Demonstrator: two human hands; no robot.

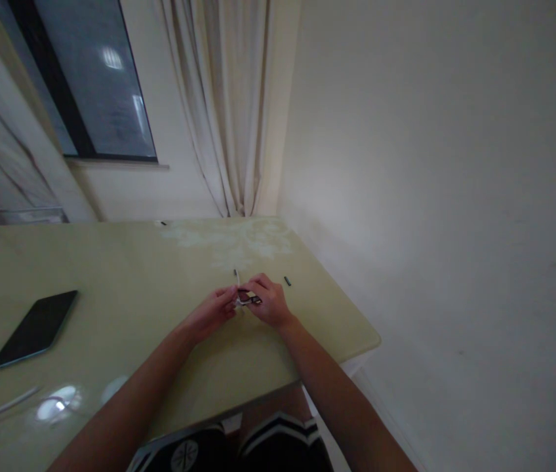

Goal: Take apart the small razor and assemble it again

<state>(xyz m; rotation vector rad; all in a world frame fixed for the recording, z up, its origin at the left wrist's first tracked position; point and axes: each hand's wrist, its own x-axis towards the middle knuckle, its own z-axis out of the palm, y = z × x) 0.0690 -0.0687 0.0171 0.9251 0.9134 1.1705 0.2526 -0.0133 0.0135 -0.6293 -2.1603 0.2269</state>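
Both my hands meet over the pale green table [125,275], near its right end. My left hand [212,313] and my right hand [269,303] are closed in a pinch on one small dark-and-white object [247,299] held between the fingertips; I cannot make out what it is. A thin white piece [237,278] sticks up from it toward the far side. A small dark bit [287,280] lies on the table just right of my right hand.
A dark tablet or phone [36,328] lies flat at the table's left. A thin white stick [2,410] rests near the front left edge. The wall runs close along the right; a curtain [223,105] and window [86,72] stand behind the table.
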